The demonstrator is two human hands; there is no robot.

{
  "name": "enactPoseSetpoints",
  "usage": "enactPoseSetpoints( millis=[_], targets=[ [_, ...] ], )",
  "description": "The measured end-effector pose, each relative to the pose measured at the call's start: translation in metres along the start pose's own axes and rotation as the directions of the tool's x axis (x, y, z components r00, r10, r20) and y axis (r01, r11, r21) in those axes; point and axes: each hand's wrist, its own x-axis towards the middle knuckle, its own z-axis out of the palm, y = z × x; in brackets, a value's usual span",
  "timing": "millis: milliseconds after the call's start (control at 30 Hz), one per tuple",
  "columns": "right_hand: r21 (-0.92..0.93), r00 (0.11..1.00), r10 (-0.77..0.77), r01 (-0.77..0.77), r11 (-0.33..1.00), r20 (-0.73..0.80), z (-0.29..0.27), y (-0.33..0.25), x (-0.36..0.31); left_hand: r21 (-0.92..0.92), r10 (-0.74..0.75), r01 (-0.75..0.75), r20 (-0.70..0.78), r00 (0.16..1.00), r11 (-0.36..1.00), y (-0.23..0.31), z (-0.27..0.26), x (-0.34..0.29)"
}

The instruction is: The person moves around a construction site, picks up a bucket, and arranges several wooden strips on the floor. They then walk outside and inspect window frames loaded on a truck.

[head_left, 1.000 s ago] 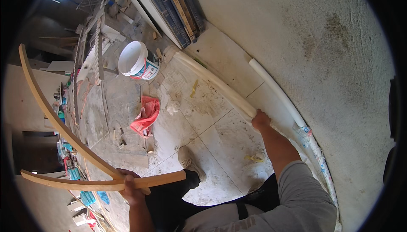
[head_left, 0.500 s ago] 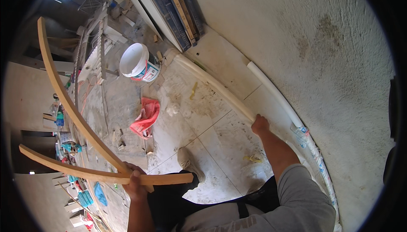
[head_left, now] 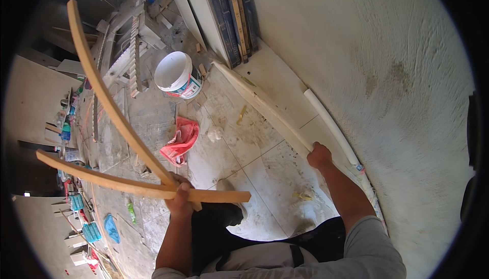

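Observation:
My left hand (head_left: 180, 197) is closed around two crossed wooden strips. The longer strip (head_left: 109, 103) reaches up toward the far left, while the other strip (head_left: 97, 176) lies across it and sticks out on both sides of the fist. My right hand (head_left: 319, 155) grips the near part of a long, pale board (head_left: 260, 103) by its edge. That board runs away from me beside the wall, its far end close to a stack of dark-edged panels (head_left: 232, 19). Both wooden strips look curved in this wide view.
A white bucket (head_left: 173, 72) and a red plastic bag (head_left: 182, 140) stand on the dusty tiled floor (head_left: 265, 177). Against the right wall (head_left: 367, 39) lies a white pipe (head_left: 333, 126). A blue bag (head_left: 111, 228) and several scattered items are at the left.
The whole view has shifted, so the floor things sit slightly further right. The pale board appears tilted, with more of its broad face showing. Both hands keep their hold.

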Motion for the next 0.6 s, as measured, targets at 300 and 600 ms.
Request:
enactPoseSetpoints(
  millis=[300,600],
  targets=[
    [-0.04,0.988,0.089,-0.085,0.996,0.127,-0.106,-0.098,-0.039,-0.132,-0.257,0.249,-0.047,0.965,0.959,0.075,0.004,0.02],
    [-0.082,0.954,0.19,-0.175,0.981,0.234,-0.222,-0.216,-0.055,-0.209,-0.426,0.389,-0.184,0.886,0.897,0.19,-0.025,0.041]
  ],
)
